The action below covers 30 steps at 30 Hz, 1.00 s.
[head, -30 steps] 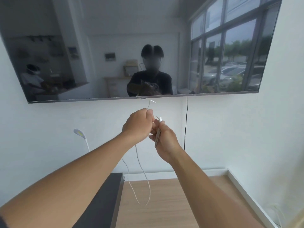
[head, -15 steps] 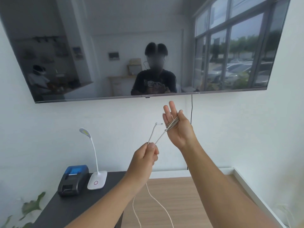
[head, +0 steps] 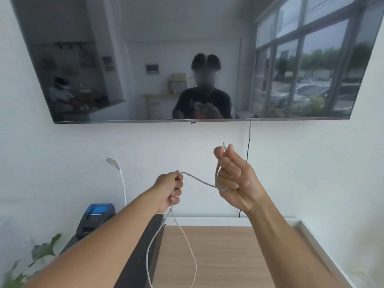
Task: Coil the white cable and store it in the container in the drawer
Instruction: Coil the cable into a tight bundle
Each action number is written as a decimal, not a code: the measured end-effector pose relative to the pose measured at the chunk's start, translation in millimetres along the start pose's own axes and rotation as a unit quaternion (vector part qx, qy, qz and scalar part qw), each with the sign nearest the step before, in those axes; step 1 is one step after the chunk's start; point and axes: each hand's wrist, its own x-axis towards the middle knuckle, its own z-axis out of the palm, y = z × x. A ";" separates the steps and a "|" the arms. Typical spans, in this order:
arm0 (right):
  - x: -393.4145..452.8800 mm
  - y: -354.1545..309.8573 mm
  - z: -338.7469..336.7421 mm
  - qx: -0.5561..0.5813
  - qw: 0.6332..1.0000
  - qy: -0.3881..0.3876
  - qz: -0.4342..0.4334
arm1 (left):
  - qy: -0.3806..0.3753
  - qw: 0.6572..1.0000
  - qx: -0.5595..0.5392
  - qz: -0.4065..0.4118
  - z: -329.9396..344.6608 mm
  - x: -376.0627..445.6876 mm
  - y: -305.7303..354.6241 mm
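Observation:
Both of my hands are raised in front of the white wall, each gripping the white cable (head: 199, 180). My right hand (head: 233, 179) has several turns of it wound around its curled fingers, and one plug end sticks up above the fingertips. A short span runs from there to my left hand (head: 169, 190), which pinches the cable in a fist. Below the left hand a long loop (head: 193, 258) hangs down over the wooden floor. No drawer or container shows in the head view.
A large dark TV (head: 187, 59) hangs on the wall above, with a black cord (head: 248, 146) dropping from it. At the lower left stand a black desk (head: 145, 246), a blue-and-black printer (head: 94, 217), a white lamp (head: 118, 175) and a plant (head: 41, 252).
My right hand has curled shut around the wound turns and dropped lower. My left hand has moved up and left, drawing a fresh span of cable across to the right hand.

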 end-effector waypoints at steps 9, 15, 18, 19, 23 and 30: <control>-2.3 42.3 -29.5 -0.147 0.987 0.036 0.057 | -0.040 0.966 0.217 0.135 42.0 -22.5 95.4; 19.5 40.8 -40.8 -0.084 0.994 0.075 -0.003 | 0.013 0.906 0.323 0.273 51.6 -44.7 70.3; 29.9 38.1 -34.9 -0.107 0.990 0.092 -0.016 | 0.022 0.886 0.340 0.315 49.5 -50.9 47.0; 32.1 38.2 -33.0 -0.120 0.988 0.097 -0.012 | 0.032 0.877 0.349 0.328 48.8 -51.0 39.8; 39.2 39.9 -30.4 -0.112 0.991 0.077 0.007 | 0.068 0.867 0.343 0.355 41.9 -48.9 21.4; 48.7 35.9 -41.7 0.014 0.992 0.116 -0.041 | 0.080 0.881 0.304 0.354 27.4 -52.5 1.2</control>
